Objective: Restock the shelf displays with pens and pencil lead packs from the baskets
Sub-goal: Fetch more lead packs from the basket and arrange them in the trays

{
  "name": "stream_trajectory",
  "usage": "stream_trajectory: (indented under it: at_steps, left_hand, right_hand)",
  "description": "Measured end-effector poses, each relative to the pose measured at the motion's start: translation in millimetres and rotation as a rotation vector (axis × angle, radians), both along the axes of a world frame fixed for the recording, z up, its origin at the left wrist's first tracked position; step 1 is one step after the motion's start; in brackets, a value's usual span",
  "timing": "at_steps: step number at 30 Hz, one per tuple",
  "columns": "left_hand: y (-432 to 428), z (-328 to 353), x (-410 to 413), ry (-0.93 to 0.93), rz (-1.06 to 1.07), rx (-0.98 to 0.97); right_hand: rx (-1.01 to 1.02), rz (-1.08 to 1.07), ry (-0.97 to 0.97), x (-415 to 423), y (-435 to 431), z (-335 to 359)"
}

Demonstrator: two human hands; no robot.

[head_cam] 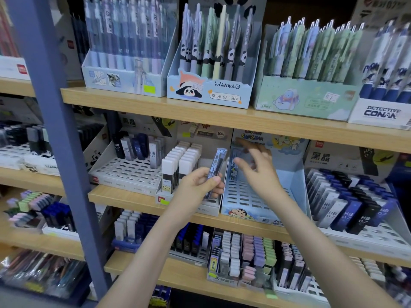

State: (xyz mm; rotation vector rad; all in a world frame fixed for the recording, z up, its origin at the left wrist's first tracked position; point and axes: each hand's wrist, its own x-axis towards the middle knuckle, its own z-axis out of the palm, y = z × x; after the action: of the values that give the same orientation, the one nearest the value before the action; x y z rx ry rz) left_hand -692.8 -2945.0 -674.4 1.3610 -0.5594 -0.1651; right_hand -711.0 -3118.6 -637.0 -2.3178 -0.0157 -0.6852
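Note:
My left hand (201, 184) grips several slim pencil lead packs (216, 166) with dark and pale blue print, held upright in front of the second shelf. My right hand (259, 162) reaches over the light blue cartoon display tray (255, 201), its fingers spread and blurred; it touches a blue printed lead pack (234, 165) standing at the tray's back left. Whether the fingers pinch that pack I cannot tell. Most slots of this tray hold nothing. No basket is in view.
White-capped lead packs (180, 161) fill the tray left of my left hand. HB 0.7 packs (347, 207) fill the tray at right. Pen boxes (213, 63) line the shelf above. A grey-blue upright post (55, 130) stands at left. More lead packs sit on the lower shelves.

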Motion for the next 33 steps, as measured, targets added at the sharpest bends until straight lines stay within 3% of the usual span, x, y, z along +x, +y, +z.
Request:
stream_trajectory:
  at_steps: [4,9,12,18,24,33]
  left_hand:
    - [-10,4,-5,-0.119,0.042,0.1]
    - [-26,5,-11,-0.484,0.4,0.414]
    - [-32,-3,-7,-0.685,0.511,0.46]
    - [-26,-33,8,-1.025,0.489,0.741]
    - [-25,-45,14,-1.305,0.528,0.822]
    - [-19,-52,17,-1.453,0.504,0.842]
  right_hand:
    - [0.35,0.311,0.061,-21,22,7]
    - [0.534,0.258,0.03,-27,22,10]
    - [0.592,0.195,0.045,-28,11,16]
    - [0.2,-0.03,0.099,-16,-20,11]
    - [0.21,0.017,-0.053,-1,-22,-2]
    - [-0.009,0.081,0.024,20,-19,2]
